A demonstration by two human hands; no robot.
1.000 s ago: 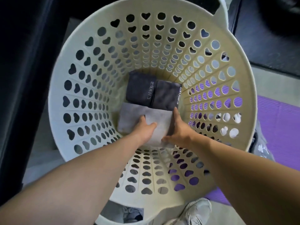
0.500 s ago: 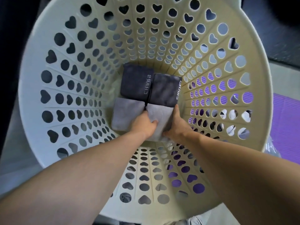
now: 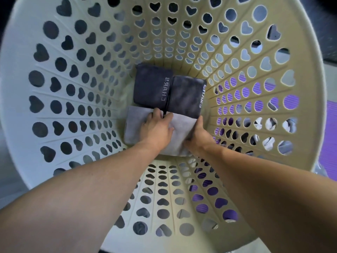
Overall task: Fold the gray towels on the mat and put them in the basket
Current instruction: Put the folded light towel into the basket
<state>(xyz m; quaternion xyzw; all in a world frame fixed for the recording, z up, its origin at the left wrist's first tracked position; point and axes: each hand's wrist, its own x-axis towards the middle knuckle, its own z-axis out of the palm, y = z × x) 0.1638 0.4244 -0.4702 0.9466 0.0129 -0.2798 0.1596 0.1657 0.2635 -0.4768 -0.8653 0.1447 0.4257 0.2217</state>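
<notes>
A cream plastic basket (image 3: pixel 300 39), its wall pierced with rows of heart-shaped and round holes, fills nearly the whole frame, and four folded towels lie flat on its bottom at the center. Toward the top of that group sit two dark gray towels side by side and touching: the left dark towel (image 3: pixel 151 84) and the right dark towel (image 3: pixel 186 97), both charcoal with a soft, slightly mottled nap. Each carries white block lettering turned sideways; on the left one it runs along the right edge and reads roughly "CHARS", with the last letters looking reversed. On the right one it curls over the right edge and is only partly legible. Just below them lie two lighter, plain towels, the pale gray towel (image 3: pixel 182 128) at center right and the other pale gray towel (image 3: pixel 134 128) to its left, both butting against the dark pair. The left hand (image 3: pixel 156 126) lies palm down across the two pale towels, fingers stretched to the seam of the dark ones. The right hand (image 3: pixel 198 137) grips the right edge of the pale gray towel, thumb pointing up along it. A purple mat (image 3: pixel 331 125) shows at the right edge and through the holes.
</notes>
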